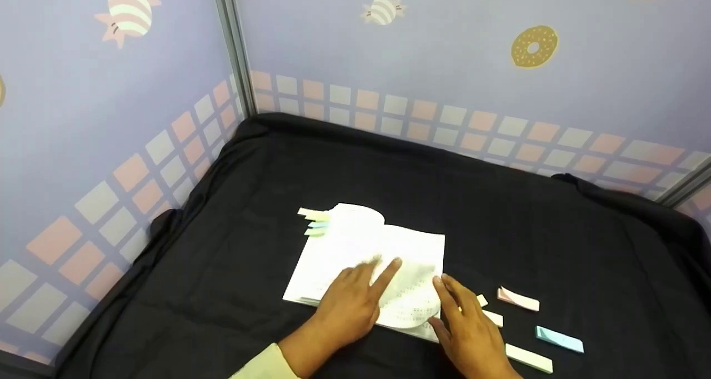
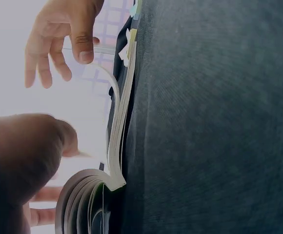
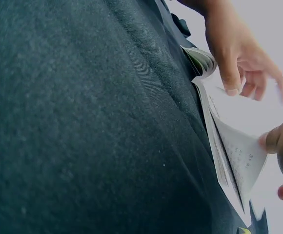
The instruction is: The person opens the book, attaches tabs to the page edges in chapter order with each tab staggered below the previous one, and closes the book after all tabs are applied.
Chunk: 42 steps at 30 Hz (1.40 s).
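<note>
An open book (image 1: 414,243) with thick white pages lies on the black cloth. Over its middle is my left hand (image 1: 350,298), its index finger stretched out across the pages and slightly blurred. My right hand (image 1: 469,323) is at the book's right edge, with thumb and fingertips apart against a lifted page (image 1: 414,295). That page curves up off the stack and shows print in the right wrist view, where the right thumb (image 3: 271,140) touches its edge. Yellow, blue and green sticky tabs (image 1: 316,224) stick out from the upper left pages.
Right of the book lie a pink sticky tab pad (image 1: 519,299), a blue pad (image 1: 560,340) and a pale yellow-green pad (image 1: 529,358). Another pale pad (image 1: 493,318) is partly hidden by the right hand. Patterned walls (image 1: 389,56) enclose the cloth-covered table (image 1: 194,301).
</note>
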{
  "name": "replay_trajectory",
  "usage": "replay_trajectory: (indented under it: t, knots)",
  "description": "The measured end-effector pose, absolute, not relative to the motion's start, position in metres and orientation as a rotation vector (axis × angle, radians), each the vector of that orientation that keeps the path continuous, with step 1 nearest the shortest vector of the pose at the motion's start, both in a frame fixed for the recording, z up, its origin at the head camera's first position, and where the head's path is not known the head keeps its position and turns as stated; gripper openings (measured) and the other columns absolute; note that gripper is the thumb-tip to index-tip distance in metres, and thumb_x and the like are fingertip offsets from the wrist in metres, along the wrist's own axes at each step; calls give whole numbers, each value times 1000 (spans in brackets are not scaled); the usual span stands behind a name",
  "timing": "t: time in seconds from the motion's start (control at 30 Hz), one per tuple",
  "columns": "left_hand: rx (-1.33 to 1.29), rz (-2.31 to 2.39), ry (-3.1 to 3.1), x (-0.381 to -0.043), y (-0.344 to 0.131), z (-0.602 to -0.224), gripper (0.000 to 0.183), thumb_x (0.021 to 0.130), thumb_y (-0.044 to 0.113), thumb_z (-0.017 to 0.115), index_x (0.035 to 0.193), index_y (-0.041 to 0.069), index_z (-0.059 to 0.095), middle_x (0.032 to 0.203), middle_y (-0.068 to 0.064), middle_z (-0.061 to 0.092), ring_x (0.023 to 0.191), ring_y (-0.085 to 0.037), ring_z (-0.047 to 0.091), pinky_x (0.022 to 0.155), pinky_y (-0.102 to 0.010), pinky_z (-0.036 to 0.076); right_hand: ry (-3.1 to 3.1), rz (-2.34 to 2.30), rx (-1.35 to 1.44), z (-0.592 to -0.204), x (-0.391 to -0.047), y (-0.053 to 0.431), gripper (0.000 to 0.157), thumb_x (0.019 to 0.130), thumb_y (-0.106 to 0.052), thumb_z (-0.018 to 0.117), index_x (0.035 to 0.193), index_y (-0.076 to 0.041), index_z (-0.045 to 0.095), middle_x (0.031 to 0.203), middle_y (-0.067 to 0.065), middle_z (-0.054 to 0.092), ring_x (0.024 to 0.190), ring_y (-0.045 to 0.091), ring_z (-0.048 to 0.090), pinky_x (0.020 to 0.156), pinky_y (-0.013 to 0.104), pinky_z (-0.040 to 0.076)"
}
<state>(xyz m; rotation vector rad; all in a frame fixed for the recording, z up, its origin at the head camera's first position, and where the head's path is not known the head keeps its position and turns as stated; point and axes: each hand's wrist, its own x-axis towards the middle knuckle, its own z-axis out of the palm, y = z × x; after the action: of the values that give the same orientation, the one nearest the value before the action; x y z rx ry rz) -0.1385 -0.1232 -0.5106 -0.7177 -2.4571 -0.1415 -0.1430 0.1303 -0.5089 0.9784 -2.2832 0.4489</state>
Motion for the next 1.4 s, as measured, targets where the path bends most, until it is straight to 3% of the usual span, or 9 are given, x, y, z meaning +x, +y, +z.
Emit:
replay_trajectory:
  t: [0.13, 0.23, 0.33, 0.57, 0.8, 0.97, 1.07, 1.2, 1.4]
  knots:
    - [-763, -28, -2439, -138, -128, -505, 62, 73, 15, 68, 131, 29, 53, 153, -15, 16, 137, -39, 16, 105, -55, 20, -2343, 381, 1028, -512, -143, 133, 43, 99, -36, 34, 126, -16, 60, 134, 10, 48, 120, 29, 47, 73, 39, 52]
    - [-834, 132, -2486, -135, -129, -499, 21, 77, 25, 64, 97, 21, 70, 149, -6, 32, 140, -35, 9, 107, -59, 6, -2348, 339, 1053, -515, -142, 133, 43, 99, -31, 29, 107, -18, 68, 129, 8, 53, 118, 29, 48, 75, 40, 52]
    - [-825, 187, -2578, -133, -128, -496, 24, 78, 36, 55, 80, 16, 67, 127, -8, 56, 137, -33, 22, 109, -55, 2, -2305, 364, 1066, -516, -143, 132, 38, 99, -29, 32, 93, -18, 68, 122, 5, 57, 112, 27, 52, 78, 37, 51]
    - [-719, 158, -2715, -132, -123, -500, 61, 74, 71, 56, 94, 14, 62, 105, -7, 55, 116, -34, 44, 106, -54, 21, -2210, 454, 1076, -513, -144, 129, 20, 93, -29, 53, 83, -18, 66, 115, 0, 60, 106, 21, 54, 84, 27, 45]
    - [-507, -57, -2493, -136, -124, -508, 57, 74, 34, 66, 123, 9, 50, 111, -15, 53, 109, -35, 48, 98, -54, 32, -2278, 468, 951, -510, -142, 129, 46, 94, -40, 48, 129, -12, 56, 134, 9, 49, 117, 25, 49, 74, 34, 50]
    - [-405, -129, -2351, -137, -124, -506, 84, 71, 12, 65, 146, 21, 27, 148, -24, 23, 134, -46, 20, 104, -62, 17, -2334, 404, 1031, -514, -142, 131, 45, 101, -36, 29, 115, -17, 66, 132, 10, 50, 120, 30, 46, 68, 35, 53]
    - [-632, 5, -2430, -136, -122, -502, 60, 75, 11, 67, 131, 26, 52, 147, -10, 34, 137, -36, 21, 109, -53, 15, -2297, 388, 1070, -516, -144, 131, 42, 101, -29, 29, 98, -18, 69, 125, 9, 55, 115, 28, 50, 68, 30, 53]
    - [-922, 67, -2548, -134, -119, -503, 15, 80, 28, 67, 92, 21, 66, 110, 4, 63, 122, -23, 46, 107, -41, 27, -2240, 408, 1059, -514, -144, 130, 34, 100, -28, 37, 85, -18, 66, 116, 4, 59, 108, 23, 53, 75, 28, 50]
    - [-872, -17, -2640, -135, -119, -507, 38, 77, 57, 64, 83, 19, 60, 87, 4, 56, 95, -20, 48, 98, -41, 33, -2225, 456, 1039, -510, -143, 129, 9, 81, -19, 63, 74, -17, 58, 111, -1, 60, 105, 19, 54, 83, 22, 45]
